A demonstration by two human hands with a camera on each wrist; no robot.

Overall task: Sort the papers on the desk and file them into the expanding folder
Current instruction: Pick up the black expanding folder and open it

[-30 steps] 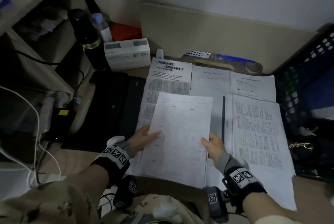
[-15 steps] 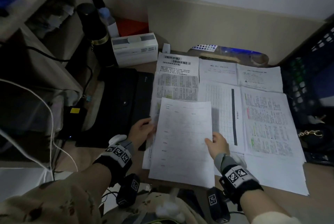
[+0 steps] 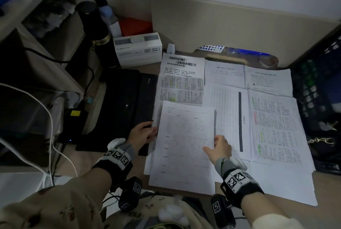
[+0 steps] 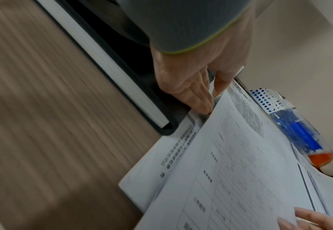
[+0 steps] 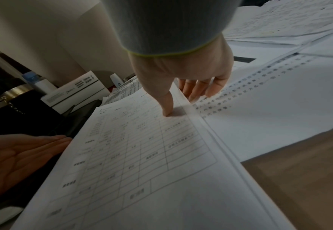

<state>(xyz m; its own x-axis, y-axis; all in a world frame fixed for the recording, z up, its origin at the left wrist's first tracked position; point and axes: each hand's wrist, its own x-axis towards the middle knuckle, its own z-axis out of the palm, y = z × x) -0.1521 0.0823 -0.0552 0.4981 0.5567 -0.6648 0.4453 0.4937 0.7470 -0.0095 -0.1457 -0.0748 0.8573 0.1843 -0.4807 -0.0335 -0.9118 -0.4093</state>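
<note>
Grip of right hand (image 3: 220, 147) clamped on right edge of form sheet (image 3: 184, 145): thumb on top, fingers beneath. Left hand (image 3: 142, 133) grip apart, straight fingers at sheet's left edge. Sheet raised over other papers (image 3: 275, 123) on desk (image 3: 328, 190); black folder (image 3: 127, 106) just left.

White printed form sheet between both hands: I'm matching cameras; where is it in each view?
Head: white printed form sheet, lower centre.
Left wrist: the sheet, lower right.
Right wrist: the sheet, centre to bottom.
Shared landmark: black folder just left of it.
</note>
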